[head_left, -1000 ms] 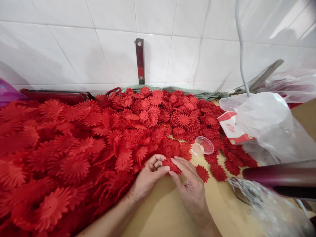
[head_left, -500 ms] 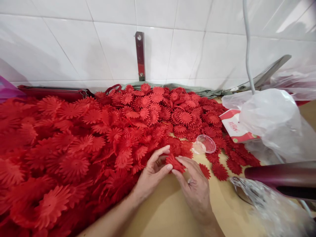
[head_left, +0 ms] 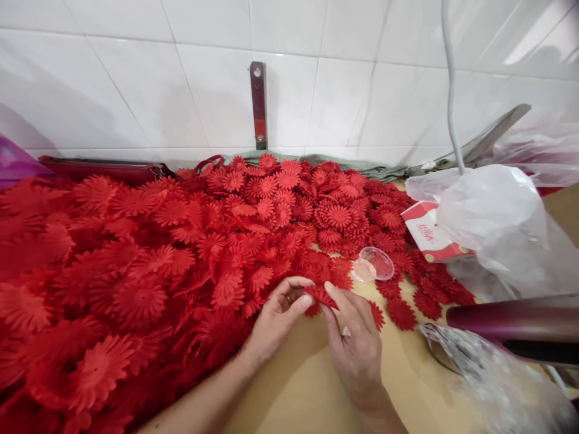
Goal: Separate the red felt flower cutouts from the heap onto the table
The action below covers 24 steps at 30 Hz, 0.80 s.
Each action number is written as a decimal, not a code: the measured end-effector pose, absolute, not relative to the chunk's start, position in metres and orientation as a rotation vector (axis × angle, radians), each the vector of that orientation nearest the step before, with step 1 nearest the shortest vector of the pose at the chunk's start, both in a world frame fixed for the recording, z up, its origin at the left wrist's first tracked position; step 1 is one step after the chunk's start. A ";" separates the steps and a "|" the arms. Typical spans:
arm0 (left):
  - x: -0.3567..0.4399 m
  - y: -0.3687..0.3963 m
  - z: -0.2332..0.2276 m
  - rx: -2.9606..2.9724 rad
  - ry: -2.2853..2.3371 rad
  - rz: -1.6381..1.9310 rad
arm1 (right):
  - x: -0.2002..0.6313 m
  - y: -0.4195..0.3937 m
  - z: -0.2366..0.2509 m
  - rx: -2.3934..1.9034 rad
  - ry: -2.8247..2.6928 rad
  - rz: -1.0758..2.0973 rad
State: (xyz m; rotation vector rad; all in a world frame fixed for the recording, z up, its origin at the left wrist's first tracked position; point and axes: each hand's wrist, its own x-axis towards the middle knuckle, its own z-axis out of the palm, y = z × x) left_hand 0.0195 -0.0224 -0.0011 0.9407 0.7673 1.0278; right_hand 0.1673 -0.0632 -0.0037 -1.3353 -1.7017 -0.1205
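Note:
Between my hands, over the near edge of the pile, is a red flower-shaped petal piece [head_left: 320, 295]. My left hand [head_left: 284, 310] pinches its left side between thumb and fingers. With thumb and index finger, my right hand [head_left: 355, 328] grips the right side, hiding part of it. A large heap of similar red petal pieces [head_left: 140, 298] spreads to the left and behind my hands. Just beyond my right hand a small clear plastic cup [head_left: 380, 264] lies by the loose flowers. Several more flower pieces [head_left: 401, 313] lie right of that hand.
A red and white box [head_left: 434, 235] sits partly under a white plastic bag [head_left: 493, 205] at the right. Nearer stand a dark purple cylindrical object [head_left: 506, 319] and crumpled clear plastic [head_left: 488, 367]. A grey cable [head_left: 451, 90] hangs before the tiled wall [head_left: 353, 36].
My fingers have shifted on the petal piece, which now looks flatter and turned. My right index finger has straightened somewhat, and the left fingers curl lower.

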 end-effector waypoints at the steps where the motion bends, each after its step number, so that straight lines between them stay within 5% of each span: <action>1: 0.019 -0.022 -0.001 0.946 0.770 0.992 | 0.166 -0.063 -0.005 -1.327 -1.735 -0.124; 24: 0.018 -0.016 -0.009 1.014 0.904 1.029 | 0.215 -0.119 -0.019 -1.804 -1.635 0.112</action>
